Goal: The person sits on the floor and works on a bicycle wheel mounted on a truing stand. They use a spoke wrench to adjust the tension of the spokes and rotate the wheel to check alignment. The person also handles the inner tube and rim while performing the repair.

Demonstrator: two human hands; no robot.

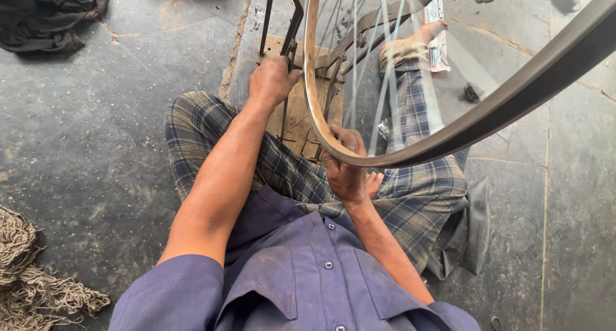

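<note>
Sitting cross-legged on a grimy dark stone floor [96,132] with cracked joints, a heap of frayed rope [29,280] at one side and dark cloth [51,13] in the corner. The left hand [273,81] is clenched round a black metal stand [292,33] on a wooden board [298,113], the right hand [346,170] has its fingers [350,142] grasping the bicycle wheel rim [449,135] over the lap. Rim's cut off at the top and right edge, spokes are blurry, and I can't make out the hub.

Bare spoked bicycle wheel rim [410,156], standing upright.
Its metal hoop curves over the seated lap, thin spokes [385,81] fanning upward, set in a dark stand [289,36].
</note>
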